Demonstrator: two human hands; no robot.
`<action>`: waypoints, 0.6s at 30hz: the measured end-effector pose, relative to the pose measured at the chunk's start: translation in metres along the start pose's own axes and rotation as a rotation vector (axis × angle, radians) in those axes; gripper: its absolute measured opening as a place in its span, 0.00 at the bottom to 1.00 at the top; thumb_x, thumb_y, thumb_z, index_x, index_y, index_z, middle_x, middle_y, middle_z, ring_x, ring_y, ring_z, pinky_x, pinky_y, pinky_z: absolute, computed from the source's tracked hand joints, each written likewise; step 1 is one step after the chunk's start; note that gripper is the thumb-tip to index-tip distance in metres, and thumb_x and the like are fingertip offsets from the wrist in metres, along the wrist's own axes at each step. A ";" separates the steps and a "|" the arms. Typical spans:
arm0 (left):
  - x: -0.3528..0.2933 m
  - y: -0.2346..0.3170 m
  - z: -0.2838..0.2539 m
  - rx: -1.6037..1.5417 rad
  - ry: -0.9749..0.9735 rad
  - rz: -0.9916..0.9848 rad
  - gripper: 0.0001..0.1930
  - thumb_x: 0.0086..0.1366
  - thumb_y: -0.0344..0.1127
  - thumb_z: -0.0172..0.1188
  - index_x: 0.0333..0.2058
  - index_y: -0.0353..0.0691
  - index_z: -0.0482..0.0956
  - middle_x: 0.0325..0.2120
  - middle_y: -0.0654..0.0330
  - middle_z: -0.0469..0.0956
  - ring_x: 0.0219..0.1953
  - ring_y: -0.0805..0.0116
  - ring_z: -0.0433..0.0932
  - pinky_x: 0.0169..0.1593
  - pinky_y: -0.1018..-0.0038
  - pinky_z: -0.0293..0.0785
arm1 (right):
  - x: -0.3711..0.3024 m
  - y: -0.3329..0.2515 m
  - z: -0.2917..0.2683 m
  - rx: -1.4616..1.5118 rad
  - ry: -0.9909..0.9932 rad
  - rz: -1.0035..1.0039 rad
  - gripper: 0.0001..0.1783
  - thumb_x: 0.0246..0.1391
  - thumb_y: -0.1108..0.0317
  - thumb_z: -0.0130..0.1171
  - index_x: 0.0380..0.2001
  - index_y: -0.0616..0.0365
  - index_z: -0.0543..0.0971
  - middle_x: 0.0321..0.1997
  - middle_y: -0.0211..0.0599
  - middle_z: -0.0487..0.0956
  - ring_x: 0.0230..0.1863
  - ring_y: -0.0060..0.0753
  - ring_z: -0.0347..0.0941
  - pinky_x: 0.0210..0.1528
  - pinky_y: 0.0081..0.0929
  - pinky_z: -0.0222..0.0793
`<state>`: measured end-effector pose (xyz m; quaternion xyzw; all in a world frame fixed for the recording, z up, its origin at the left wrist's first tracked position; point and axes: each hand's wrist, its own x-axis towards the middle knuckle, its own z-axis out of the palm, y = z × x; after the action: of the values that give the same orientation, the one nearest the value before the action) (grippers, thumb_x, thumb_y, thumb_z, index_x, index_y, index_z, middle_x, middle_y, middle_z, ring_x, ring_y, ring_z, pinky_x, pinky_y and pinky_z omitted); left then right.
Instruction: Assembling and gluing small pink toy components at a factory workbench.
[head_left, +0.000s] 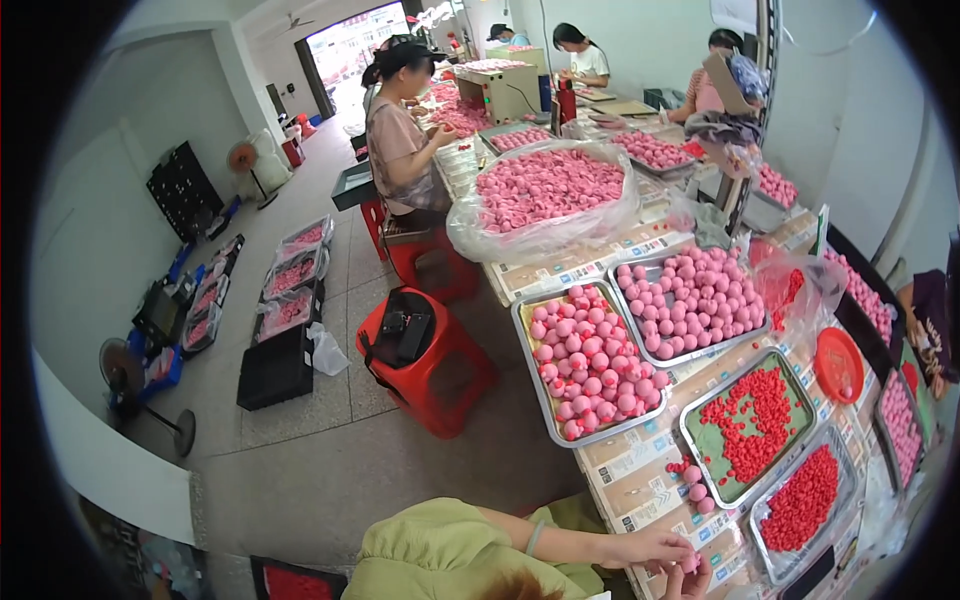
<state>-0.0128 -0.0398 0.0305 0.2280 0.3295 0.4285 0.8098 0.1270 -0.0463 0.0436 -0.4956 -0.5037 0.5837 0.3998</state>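
Here, just below the metal tray of small red pieces (752,430), both hands, left hand (655,548) and right hand (690,580), pinch one pink ball (688,563) at the worktop (625,470) edge, a few finished balls (697,490) beside, heaped trays still waiting.

We've got our hands (665,560) at table edge (620,470); trays (590,365) ahead of them, stool (425,360) to the left.

Taking the big clear plastic bag (545,195) of pink balls as the landmark: the surface (620,470) nearer the camera from it is lined with flattened tan cardboard bearing white and blue labels (640,455). Beyond the bag stands a brown cardboard box (500,90). To its right, a smaller clear bag (800,290) holds red pieces.
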 end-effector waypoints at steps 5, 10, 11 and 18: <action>0.014 0.005 -0.010 -0.308 -0.265 -0.156 0.17 0.58 0.48 0.48 0.39 0.43 0.68 0.35 0.67 0.69 0.37 0.78 0.70 0.44 0.79 0.66 | 0.025 0.035 -0.022 -0.366 -0.050 -0.180 0.25 0.49 0.71 0.50 0.50 0.63 0.57 0.43 0.45 0.66 0.40 0.31 0.67 0.39 0.25 0.67; 0.023 0.005 -0.015 -0.385 -0.277 -0.203 0.14 0.58 0.45 0.49 0.36 0.42 0.69 0.33 0.66 0.70 0.36 0.78 0.70 0.42 0.81 0.67 | 0.032 0.042 -0.025 -0.162 -0.068 -0.064 0.26 0.48 0.72 0.52 0.50 0.63 0.57 0.44 0.43 0.66 0.40 0.29 0.66 0.40 0.22 0.65; 0.027 0.002 -0.018 -0.390 -0.290 -0.181 0.14 0.58 0.44 0.49 0.36 0.41 0.69 0.33 0.66 0.70 0.36 0.77 0.70 0.42 0.80 0.67 | 0.033 0.041 -0.026 -0.115 -0.101 0.015 0.26 0.48 0.72 0.52 0.50 0.63 0.57 0.43 0.42 0.66 0.40 0.28 0.65 0.41 0.22 0.65; 0.033 0.000 -0.014 -0.421 -0.247 -0.190 0.13 0.58 0.41 0.50 0.36 0.38 0.70 0.32 0.65 0.71 0.35 0.75 0.71 0.41 0.78 0.69 | 0.032 0.033 -0.030 -0.114 -0.111 -0.014 0.24 0.47 0.73 0.52 0.49 0.64 0.60 0.41 0.39 0.68 0.40 0.27 0.65 0.43 0.21 0.62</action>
<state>-0.0096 -0.0108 0.0103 0.0733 0.1515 0.3787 0.9101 0.1512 -0.0151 0.0049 -0.4810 -0.5611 0.5778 0.3464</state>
